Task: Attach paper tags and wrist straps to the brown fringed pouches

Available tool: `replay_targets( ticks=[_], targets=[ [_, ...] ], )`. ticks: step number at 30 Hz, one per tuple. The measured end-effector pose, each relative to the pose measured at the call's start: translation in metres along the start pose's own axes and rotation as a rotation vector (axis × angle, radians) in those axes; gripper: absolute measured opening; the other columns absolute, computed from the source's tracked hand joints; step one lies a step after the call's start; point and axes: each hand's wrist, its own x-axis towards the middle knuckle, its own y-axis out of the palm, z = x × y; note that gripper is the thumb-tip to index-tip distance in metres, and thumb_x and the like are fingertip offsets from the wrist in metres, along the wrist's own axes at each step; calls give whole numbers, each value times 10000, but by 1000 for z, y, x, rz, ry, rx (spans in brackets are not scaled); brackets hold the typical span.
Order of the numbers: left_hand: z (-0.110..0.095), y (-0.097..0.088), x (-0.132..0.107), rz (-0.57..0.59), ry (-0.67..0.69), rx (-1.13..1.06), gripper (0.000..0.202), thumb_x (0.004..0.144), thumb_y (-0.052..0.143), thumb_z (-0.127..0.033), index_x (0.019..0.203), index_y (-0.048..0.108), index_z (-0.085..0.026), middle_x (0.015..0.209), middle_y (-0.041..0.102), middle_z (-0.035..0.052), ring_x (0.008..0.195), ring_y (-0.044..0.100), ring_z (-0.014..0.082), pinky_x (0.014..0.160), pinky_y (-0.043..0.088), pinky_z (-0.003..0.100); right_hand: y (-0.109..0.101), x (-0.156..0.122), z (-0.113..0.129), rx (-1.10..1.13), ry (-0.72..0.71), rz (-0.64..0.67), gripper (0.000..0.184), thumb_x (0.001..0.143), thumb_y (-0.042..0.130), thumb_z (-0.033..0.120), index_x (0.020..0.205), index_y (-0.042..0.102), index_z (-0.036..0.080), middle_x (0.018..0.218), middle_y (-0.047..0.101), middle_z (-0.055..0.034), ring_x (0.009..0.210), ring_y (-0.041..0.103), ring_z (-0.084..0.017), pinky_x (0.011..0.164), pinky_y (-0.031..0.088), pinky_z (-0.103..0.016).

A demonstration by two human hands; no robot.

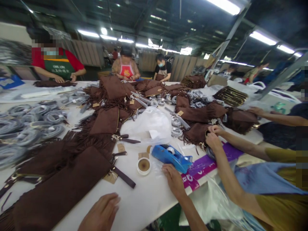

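My left hand [100, 211] is at the lower edge of the view, its fingers stretched out and holding nothing. Left of it lies a brown fringed bag [64, 183] with a dark strap tab [124, 177] and a cardboard tag. My right hand [173, 180] is over the table's front edge, fingers extended, with nothing visible in it. Just beyond its fingertips stands a blue tape dispenser [168, 155]. Between my hands, farther back, sits a small round white tub [143, 166] with brownish contents. A crumpled clear plastic bag [149, 125] lies behind the dispenser.
Coiled straps in plastic [29, 122] cover the left side of the white table. More brown bags [112, 86] are heaped across the middle. At right, a co-worker's hands [214, 138] work on a brown bag beside purple tape [204, 165]. Several people stand across the table.
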Motion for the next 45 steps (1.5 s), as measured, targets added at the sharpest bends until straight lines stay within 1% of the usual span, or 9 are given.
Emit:
replay_targets(
  ticks=[5, 10, 18, 22, 26, 29, 32, 36, 45],
  targets=[
    [-104, 53, 74, 205, 109, 60, 544, 845, 460, -126, 1386, 433, -182, 1421, 459, 140, 1206, 526, 300, 985, 488, 443, 2, 1, 2, 10, -1, 19, 297, 934, 384, 262, 904, 674, 204, 1068, 634, -84, 952, 618, -202, 823, 494, -319],
    [-140, 98, 114, 302, 49, 267, 595, 812, 494, -67, 1397, 387, -52, 1464, 337, 239, 1000, 615, 336, 772, 567, 458, -11, -3, 4, 31, 67, -30, 282, 947, 373, 308, 897, 632, 208, 900, 652, -64, 842, 620, -200, 787, 473, -311],
    [-133, 109, 145, 308, -44, 243, 617, 838, 501, -111, 1432, 336, -103, 1481, 282, 264, 734, 671, 282, 604, 567, 406, -55, -28, 6, 238, 462, -128, 308, 856, 507, 510, 852, 630, 227, 620, 611, 9, 615, 587, -186, 612, 448, -264],
    [-128, 98, 148, 243, -56, -11, 587, 835, 482, -111, 1409, 366, -88, 1480, 338, 207, 1054, 617, 328, 870, 538, 440, -60, -31, 17, 426, 484, -120, 324, 835, 542, 529, 807, 618, 216, 553, 561, 30, 570, 537, -163, 588, 424, -244],
    [-126, 63, 123, 43, -99, -398, 387, 939, 381, -224, 1301, 499, -157, 1370, 518, 114, 1265, 463, 235, 1093, 363, 395, -62, -29, 41, 521, 470, -50, 321, 833, 563, 517, 792, 613, 202, 528, 540, 38, 539, 509, -148, 566, 395, -237],
    [-128, 28, 102, -58, -202, -624, 366, 950, 414, -314, 1296, 494, -226, 1299, 567, 81, 1155, 533, 210, 1026, 403, 373, -62, -27, 66, 544, 421, 96, 320, 860, 550, 487, 751, 603, 191, 529, 527, 39, 532, 497, -133, 568, 375, -232],
    [-125, 5, 92, 17, -257, -816, 358, 837, 604, -298, 1183, 581, -210, 1156, 633, 67, 1016, 578, 215, 896, 441, 328, -56, -25, 90, 561, 353, 234, 306, 874, 548, 460, 752, 605, 185, 526, 523, 43, 523, 503, -121, 560, 365, -226],
    [-107, 3, 81, 122, -412, -1117, 91, 714, 658, -223, 729, 605, -151, 671, 598, -12, 668, 535, 150, 627, 380, 249, -40, -26, 110, 567, 326, 281, 306, 855, 581, 453, 716, 587, 179, 564, 579, 28, 494, 503, -105, 541, 366, -222],
    [-72, 6, 36, 44, -550, -1148, 223, 710, 635, -313, 591, 536, -152, 542, 515, -27, 546, 414, 121, 548, 285, 250, -5, -41, 125, 694, 399, 376, 334, 821, 602, 493, 742, 572, 170, 589, 603, 16, 447, 461, -83, 478, 327, -207]
  ],
)
